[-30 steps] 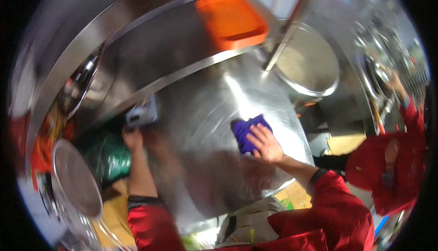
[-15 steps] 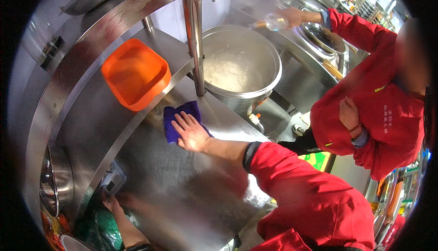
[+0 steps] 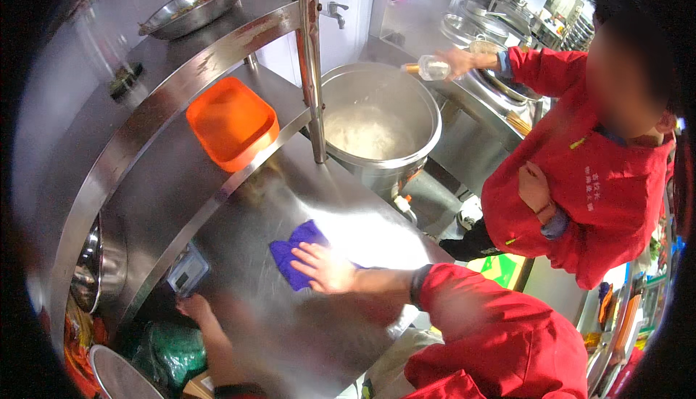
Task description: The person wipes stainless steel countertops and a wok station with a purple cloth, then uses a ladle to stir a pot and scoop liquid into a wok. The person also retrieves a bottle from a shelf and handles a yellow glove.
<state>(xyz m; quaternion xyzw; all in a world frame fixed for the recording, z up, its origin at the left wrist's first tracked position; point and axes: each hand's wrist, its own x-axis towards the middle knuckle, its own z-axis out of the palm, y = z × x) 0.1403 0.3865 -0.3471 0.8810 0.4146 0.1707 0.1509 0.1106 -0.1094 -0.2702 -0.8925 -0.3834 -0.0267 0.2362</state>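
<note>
My right hand (image 3: 325, 268) lies flat, fingers spread, on a purple cloth (image 3: 293, 265) against the steel table (image 3: 254, 239). The cloth is bunched and partly hidden beneath the palm. Over at the left, my left hand (image 3: 194, 308) has its fingers at the near edge of a small kitchen scale (image 3: 188, 271), close to the shelf's edge; they look closed on it. An orange plastic tub (image 3: 233, 125) sits on the lower shelf above the table.
A co-worker (image 3: 573, 196) in red stands at the right, holding a clear container (image 3: 433, 68) over a large steel pot (image 3: 435, 127) of pale, steaming contents. A steel post (image 3: 310, 73) carries the shelves. A steel bowl (image 3: 196, 11) and green bag (image 3: 170, 348) are at the left.
My right hand has drawn the cloth across the table toward me. The scale shows more from under the shelf edge, with my left hand still at it. The whole view has shifted slightly.
</note>
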